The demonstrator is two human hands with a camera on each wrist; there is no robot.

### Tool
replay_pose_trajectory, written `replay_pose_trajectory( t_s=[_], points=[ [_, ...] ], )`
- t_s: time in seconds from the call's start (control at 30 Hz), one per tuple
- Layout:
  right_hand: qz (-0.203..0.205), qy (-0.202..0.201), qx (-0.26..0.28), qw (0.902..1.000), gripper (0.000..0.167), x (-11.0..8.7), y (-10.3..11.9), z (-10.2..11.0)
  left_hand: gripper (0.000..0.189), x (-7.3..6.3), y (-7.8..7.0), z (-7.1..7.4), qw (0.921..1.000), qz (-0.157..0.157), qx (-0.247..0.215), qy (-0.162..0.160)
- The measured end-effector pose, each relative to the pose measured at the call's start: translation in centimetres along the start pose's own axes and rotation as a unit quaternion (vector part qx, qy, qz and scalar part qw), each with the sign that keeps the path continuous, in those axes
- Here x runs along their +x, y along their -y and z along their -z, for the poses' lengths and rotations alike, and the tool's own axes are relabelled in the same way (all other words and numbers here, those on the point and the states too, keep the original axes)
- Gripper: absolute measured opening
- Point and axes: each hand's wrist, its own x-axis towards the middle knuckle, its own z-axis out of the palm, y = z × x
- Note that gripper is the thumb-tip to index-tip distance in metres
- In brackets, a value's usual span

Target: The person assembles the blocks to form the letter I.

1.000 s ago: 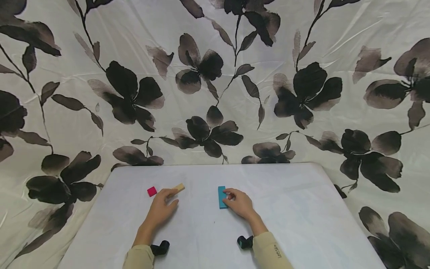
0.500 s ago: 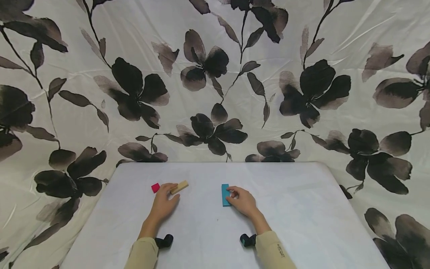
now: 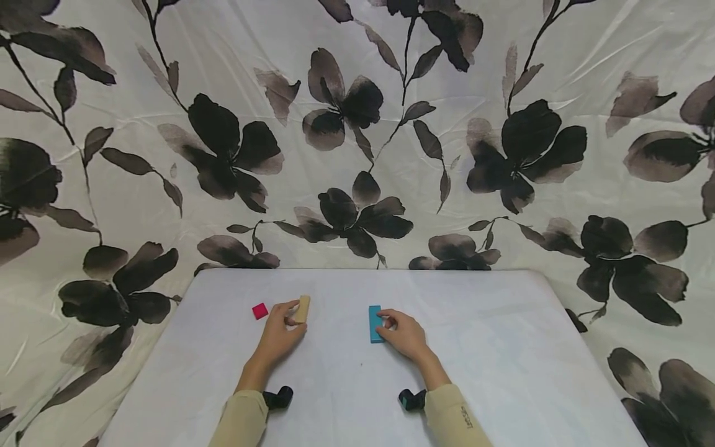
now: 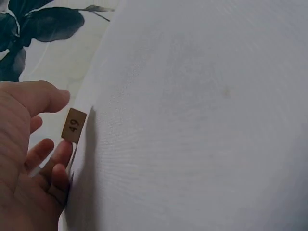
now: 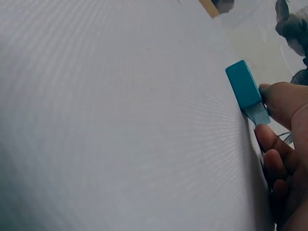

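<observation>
A plain wooden block lies at my left hand, its long side running front to back. My left thumb and index finger curl round its near end, which carries the number 49 on its end face in the left wrist view. Farther right, a teal block rests on the table, and my right hand has thumb and index finger at its right edge. In the right wrist view the thumb touches the side of the teal block, with the index fingertip close by its end.
A small red cube sits just left of my left hand. The white-covered table ends at a floral cloth behind it. Each wrist wears a black camera, the left camera and the right camera.
The left hand has turned the wooden block from a slant to nearly straight front to back. The right hand stays at the teal block. The whole head view has shifted slightly.
</observation>
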Motion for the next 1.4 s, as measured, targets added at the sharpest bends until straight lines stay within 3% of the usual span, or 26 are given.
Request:
replay_pose_trajectory(
  t_s=[0.23,0.43,0.77,1.17,1.4],
  points=[
    [0.001,0.000,-0.003,1.0000,0.035,0.0,-0.2,0.0,0.075,1.0,-0.6,0.2,0.9984,0.026,0.027,0.043],
    [0.002,-0.001,-0.002,1.0000,0.035,-0.1,-0.1,0.0,0.082,2.1,-0.3,0.7,0.9921,0.054,0.071,0.088],
    [-0.003,-0.006,-0.008,0.9999,0.035,0.1,-0.5,-0.2,0.083,3.5,-0.3,1.7,0.9843,0.050,0.096,0.139],
    [0.007,-0.009,-0.004,0.9999,0.034,0.1,-0.6,-0.1,0.083,4.6,-0.3,2.3,0.9793,0.069,0.104,0.159],
    [0.007,-0.008,-0.015,0.9998,0.033,0.1,-0.7,-0.3,0.083,4.6,-0.4,2.3,0.9763,0.101,0.090,0.169]
  ],
)
